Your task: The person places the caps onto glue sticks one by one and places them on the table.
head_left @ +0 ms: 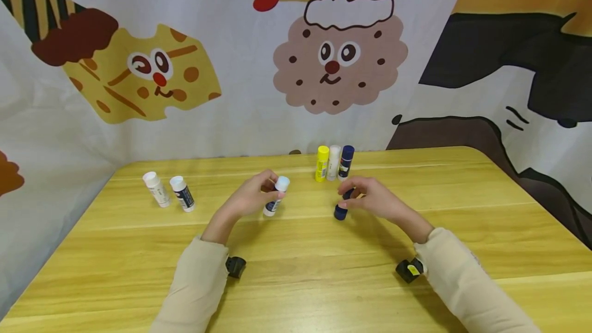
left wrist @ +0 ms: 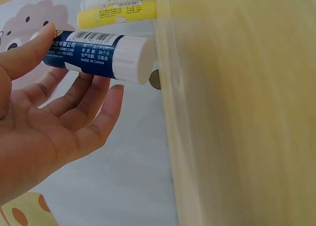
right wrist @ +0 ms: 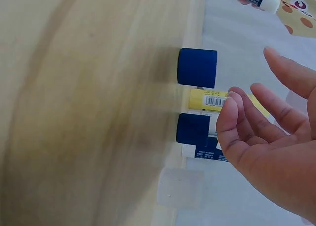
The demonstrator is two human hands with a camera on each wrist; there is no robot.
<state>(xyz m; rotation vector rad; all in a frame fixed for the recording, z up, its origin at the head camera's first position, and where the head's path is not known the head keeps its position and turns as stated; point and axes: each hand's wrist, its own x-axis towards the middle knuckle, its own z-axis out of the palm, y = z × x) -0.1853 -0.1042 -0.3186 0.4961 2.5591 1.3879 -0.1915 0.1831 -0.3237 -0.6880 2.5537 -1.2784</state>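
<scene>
My left hand (head_left: pixel 252 197) pinches a glue stick (left wrist: pixel 84 50) with a navy label and white ends between thumb and fingers. It is held nearly upright, its lower end close over the table. My right hand (head_left: pixel 372 197) hovers, fingers loosely bent and holding nothing, beside two small navy caps. The nearer navy cap (right wrist: pixel 197 67) stands on the table, and the second navy cap (right wrist: pixel 193 129) stands near the fingertips. A translucent whitish cap (right wrist: pixel 180 187) stands farther along; in the head view it is hidden.
At the back stand a yellow glue stick (head_left: pixel 321 164), a white glue stick (head_left: pixel 333 163) and a navy glue stick (head_left: pixel 345 162) in a row. On the left are a white-labelled glue stick (head_left: pixel 157 189) and a navy-labelled one (head_left: pixel 182 194). A printed cloth (head_left: pixel 245 66) hangs behind the table (head_left: pixel 296 281).
</scene>
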